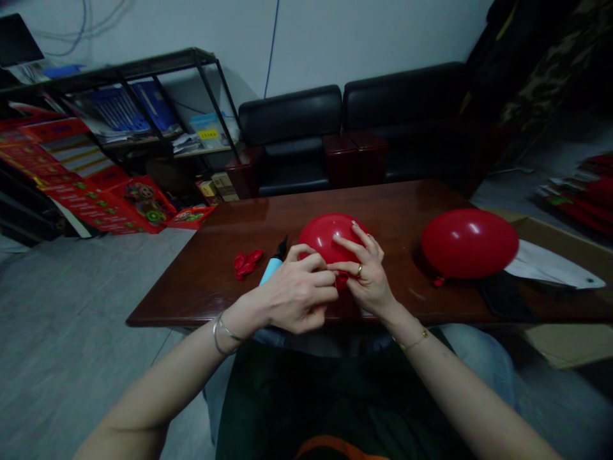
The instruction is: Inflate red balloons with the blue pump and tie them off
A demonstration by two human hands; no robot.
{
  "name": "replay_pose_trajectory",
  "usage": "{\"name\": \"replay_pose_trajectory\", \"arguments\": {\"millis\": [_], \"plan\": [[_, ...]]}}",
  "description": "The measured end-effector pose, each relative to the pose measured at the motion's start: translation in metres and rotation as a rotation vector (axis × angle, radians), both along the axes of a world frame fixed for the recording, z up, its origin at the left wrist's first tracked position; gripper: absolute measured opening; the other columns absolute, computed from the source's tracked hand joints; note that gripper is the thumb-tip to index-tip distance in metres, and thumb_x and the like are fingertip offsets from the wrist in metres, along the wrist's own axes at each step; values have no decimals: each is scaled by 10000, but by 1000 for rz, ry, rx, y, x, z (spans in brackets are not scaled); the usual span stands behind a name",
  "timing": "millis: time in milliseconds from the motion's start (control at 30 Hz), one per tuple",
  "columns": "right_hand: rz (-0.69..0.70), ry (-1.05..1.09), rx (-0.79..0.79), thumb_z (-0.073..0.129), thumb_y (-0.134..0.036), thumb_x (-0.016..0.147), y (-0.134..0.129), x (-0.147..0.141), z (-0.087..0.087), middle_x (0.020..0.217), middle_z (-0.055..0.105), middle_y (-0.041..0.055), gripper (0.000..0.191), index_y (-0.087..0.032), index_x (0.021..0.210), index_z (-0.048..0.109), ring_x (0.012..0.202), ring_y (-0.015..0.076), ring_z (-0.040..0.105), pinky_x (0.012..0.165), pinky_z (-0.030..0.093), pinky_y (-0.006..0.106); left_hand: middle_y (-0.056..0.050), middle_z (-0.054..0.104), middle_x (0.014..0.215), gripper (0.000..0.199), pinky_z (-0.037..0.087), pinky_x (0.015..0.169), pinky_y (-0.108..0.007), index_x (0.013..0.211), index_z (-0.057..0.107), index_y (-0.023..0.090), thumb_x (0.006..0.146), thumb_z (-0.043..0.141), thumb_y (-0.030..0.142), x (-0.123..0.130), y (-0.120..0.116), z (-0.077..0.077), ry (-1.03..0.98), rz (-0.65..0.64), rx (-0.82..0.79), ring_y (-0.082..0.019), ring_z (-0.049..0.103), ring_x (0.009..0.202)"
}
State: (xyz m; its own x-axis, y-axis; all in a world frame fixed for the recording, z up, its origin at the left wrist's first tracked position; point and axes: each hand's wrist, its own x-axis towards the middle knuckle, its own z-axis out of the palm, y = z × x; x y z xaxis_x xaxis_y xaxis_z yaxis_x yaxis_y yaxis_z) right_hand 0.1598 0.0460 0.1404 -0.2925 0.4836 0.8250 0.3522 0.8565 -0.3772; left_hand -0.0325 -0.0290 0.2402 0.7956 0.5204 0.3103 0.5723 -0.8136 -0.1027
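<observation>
An inflated red balloon [325,234] is between my hands over the near part of the brown table [383,207]. My left hand [301,291] is closed, its fingers pinching at the balloon's neck. My right hand [368,271] is at the neck too, its thumb and lower fingers closed there and its upper fingers lying against the balloon's side. Partly behind my left hand lies a light blue pump [271,271] with a black nozzle. Small uninflated red balloons [248,263] lie left of it. A second inflated red balloon [469,244], its neck knotted, rests on the table at the right.
A white pointed item [550,265] and a cardboard box [569,239] are at the right end of the table. Black sofas [297,115] stand behind it. Red boxes [81,198] and a metal shelf [194,57] with blue folders are at the left.
</observation>
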Motion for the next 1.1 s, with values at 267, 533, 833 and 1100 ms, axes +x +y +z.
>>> {"name": "replay_pose_trajectory", "arguments": {"millis": [267,533,833,1100], "plan": [[34,277,-39,642,-217,908,-13,-10,-5,1293,700,-15,201,-357,984,764,1403,267,475,1134,394,602,30,721,623,295,442,878,-386,1203,738,276,930,651,348,12,19,-56,-1007,258,-122,-142,535,658],[-68,450,-70,738,-253,853,-29,-20,-3,1118,751,-20,203,-401,989,771,1255,264,583,1062,489,562,-80,765,1172,561,605,823,-310,1173,754,261,704,840,556,47,32,-87,-1802,375,-248,-198,762,904],[47,363,-192,721,-275,878,-20,-17,2,1151,756,-22,196,-403,1018,770,1306,252,542,1117,440,571,-82,751,1203,487,544,973,-382,1249,714,273,847,721,548,24,29,-89,-1477,452,-77,-207,701,1074],[-84,84,-258,546,-407,981,-4,-17,-13,1532,513,4,281,-380,1210,705,1500,283,342,1170,317,658,13,760,1193,392,157,1144,-631,1218,698,429,832,766,445,5,29,-68,-558,457,307,-287,568,1167]]}}
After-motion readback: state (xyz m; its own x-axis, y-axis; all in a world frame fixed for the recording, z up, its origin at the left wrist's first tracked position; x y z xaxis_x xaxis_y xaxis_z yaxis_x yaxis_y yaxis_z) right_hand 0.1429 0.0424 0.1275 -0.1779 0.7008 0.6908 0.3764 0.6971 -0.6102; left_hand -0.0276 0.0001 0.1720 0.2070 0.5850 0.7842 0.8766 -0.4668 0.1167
